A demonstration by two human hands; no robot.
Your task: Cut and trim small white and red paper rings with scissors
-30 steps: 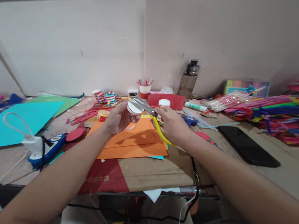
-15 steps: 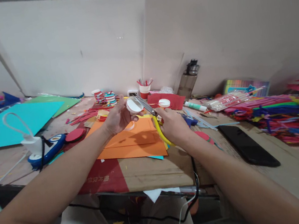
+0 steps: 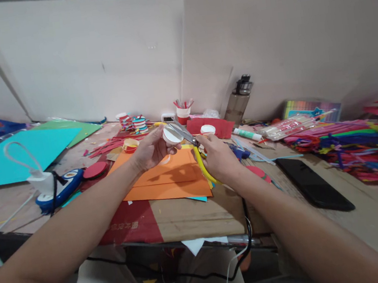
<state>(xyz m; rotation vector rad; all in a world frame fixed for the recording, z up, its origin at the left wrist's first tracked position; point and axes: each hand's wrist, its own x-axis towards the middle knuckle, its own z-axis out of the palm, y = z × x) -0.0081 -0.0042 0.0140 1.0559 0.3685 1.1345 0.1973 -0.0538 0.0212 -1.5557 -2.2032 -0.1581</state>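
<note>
My left hand (image 3: 151, 151) holds a small white round piece (image 3: 173, 135), like a paper-cup bottom, between thumb and fingers above the orange paper sheets (image 3: 171, 188). In my right hand (image 3: 217, 156) is a pair of scissors (image 3: 205, 166) with yellow handles. The blades point up and left and lie across the right edge of the white piece. They look parted, though whether they bite into it I cannot tell. A second white round piece (image 3: 207, 129) rests just beyond my right hand, by a red sheet (image 3: 224, 128).
Blue paper (image 3: 18, 156) and a blue power strip (image 3: 71, 181) lie left. Behind stand a red-and-white cup (image 3: 184, 114) with sticks and a grey bottle (image 3: 238, 102). To the right are a glue stick (image 3: 247, 134), a black phone (image 3: 312, 182) and coloured pipe cleaners (image 3: 355, 151).
The white round piece and my left hand have shifted slightly to the right. The scissors blades look a little more parted; my right hand has barely moved.
</note>
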